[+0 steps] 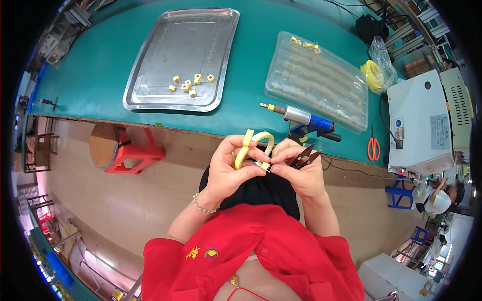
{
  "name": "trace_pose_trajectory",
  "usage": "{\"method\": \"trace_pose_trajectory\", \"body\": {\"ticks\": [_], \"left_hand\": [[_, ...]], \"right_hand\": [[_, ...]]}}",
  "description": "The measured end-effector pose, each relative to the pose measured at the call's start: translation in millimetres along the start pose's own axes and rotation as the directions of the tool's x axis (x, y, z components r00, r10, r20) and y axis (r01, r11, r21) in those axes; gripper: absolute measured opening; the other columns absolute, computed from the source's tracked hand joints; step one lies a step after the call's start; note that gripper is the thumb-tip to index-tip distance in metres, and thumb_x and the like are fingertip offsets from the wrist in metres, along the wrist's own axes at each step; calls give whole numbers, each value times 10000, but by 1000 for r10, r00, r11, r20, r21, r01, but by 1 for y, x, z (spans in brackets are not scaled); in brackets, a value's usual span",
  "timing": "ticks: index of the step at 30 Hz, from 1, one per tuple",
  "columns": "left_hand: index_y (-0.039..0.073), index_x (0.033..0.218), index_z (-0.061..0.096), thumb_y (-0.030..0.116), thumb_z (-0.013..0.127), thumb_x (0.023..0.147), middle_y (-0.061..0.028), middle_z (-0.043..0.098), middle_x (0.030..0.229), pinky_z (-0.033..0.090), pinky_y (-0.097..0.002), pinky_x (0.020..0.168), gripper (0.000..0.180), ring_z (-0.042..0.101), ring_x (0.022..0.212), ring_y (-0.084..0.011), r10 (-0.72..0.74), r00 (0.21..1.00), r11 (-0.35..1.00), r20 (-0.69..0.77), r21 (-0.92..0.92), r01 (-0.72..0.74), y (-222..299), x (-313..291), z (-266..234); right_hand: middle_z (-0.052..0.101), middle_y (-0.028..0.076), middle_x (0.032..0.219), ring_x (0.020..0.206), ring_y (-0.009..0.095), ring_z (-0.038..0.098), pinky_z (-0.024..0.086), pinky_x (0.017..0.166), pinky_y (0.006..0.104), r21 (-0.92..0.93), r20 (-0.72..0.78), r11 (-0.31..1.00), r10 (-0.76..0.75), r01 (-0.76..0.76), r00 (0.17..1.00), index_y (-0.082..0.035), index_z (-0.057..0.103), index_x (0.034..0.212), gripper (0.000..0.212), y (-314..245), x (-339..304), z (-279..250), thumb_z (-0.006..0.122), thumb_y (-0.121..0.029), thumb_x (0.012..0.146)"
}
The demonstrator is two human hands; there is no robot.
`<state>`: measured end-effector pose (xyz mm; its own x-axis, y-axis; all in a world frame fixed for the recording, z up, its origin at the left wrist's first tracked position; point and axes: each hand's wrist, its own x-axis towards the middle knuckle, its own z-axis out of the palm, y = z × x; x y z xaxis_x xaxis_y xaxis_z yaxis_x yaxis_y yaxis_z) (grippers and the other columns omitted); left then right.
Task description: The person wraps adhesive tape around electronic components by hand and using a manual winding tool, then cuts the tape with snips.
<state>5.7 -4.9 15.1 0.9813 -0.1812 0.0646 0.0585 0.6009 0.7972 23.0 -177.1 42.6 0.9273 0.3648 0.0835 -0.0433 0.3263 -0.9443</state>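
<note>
You get bright, fairly even light | glare streaks your metal tray [165, 55] | pinkish-white washout at your lower left | fisheye bows your green table [246, 115] | black corners, far edges smeared

Red stool [129, 154] with round brown seat, orange-handled scissors [372, 139] near white boxy machine [416, 118], blue stool [400, 193]

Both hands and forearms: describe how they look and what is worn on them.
The left hand and right hand are ungloved. A pale beaded bracelet circles the left wrist; the right wrist is bare. Red short sleeves leave both forearms uncovered.
</note>
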Motion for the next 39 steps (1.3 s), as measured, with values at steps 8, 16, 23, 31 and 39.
{"method": "trace_pose_trajectory", "body": {"ticks": [8,16,23,31,39], "left_hand": [[1,1043,421,-99,648,748,-158,609,892,554,-300,697,385,633,854,-218,128,988,965,83,221,-143,5,-3,2],[-11,1013,421,-103,656,740,-176,617,902,538,-310,746,371,640,862,-231,261,957,823,131,487,-291,-1,-4,-1],[-10,1007,417,-114,639,746,-183,617,904,547,-330,762,358,638,877,-247,210,976,908,50,360,-214,-4,-4,0],[-28,1006,415,-123,621,757,-189,618,916,554,-332,772,337,632,920,-266,292,946,788,140,526,-321,-5,-6,-1],[-28,978,434,-110,640,748,-185,632,898,556,-329,755,319,643,893,-259,305,936,734,174,584,-348,-2,-7,-3]], "right_hand": [[560,100,835,759,158,534,440,658,256,90,5,992,85,-85,996,-4,626,804,152,0,-1,-2,719,36,690],[552,98,895,740,108,525,429,644,226,48,-84,987,156,-153,984,10,594,853,125,2,-3,4,667,7,752],[571,84,846,697,98,534,414,593,201,46,-139,977,214,-209,967,39,629,906,150,-5,-8,2,654,22,759],[603,91,778,700,122,547,419,608,228,-17,-153,987,153,-157,976,34,654,830,98,-4,-6,3,664,44,733],[603,90,760,669,117,532,400,579,225,24,-152,985,172,-170,973,22,654,807,89,-3,-8,4,656,59,726]]}}
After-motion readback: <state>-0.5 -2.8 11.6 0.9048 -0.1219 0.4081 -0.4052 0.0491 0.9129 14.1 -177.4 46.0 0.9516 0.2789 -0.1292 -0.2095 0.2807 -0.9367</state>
